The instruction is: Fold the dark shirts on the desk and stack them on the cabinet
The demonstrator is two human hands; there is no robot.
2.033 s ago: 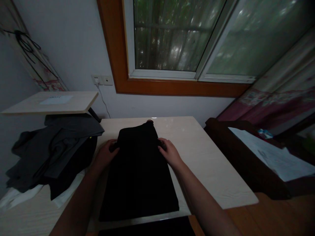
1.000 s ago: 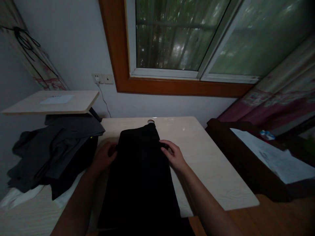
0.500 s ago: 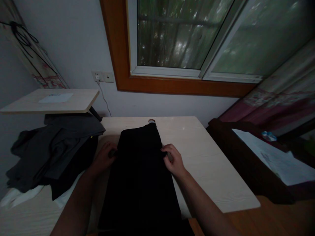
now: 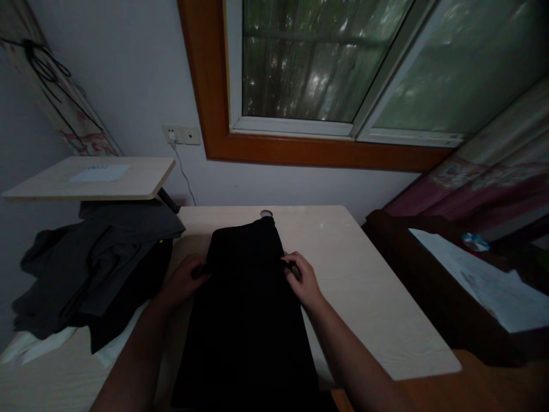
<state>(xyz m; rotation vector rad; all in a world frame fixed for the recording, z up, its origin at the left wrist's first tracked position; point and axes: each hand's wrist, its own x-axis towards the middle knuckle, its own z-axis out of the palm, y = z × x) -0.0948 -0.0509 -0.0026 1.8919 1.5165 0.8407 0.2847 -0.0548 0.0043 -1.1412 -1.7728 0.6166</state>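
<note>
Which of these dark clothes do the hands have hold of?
The black cloth garment lying flat: the left hand and right hand pinch its opposite edges. The dark grey cloth garment and the black cloth beneath it lie heaped at left, unheld.

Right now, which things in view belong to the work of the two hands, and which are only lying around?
In the work:
black cloth
left hand and right hand, pinching its side edges
table under it

Lying about:
dark clothes heaped at left
small paper on the raised shelf
white sheet at far right
</note>
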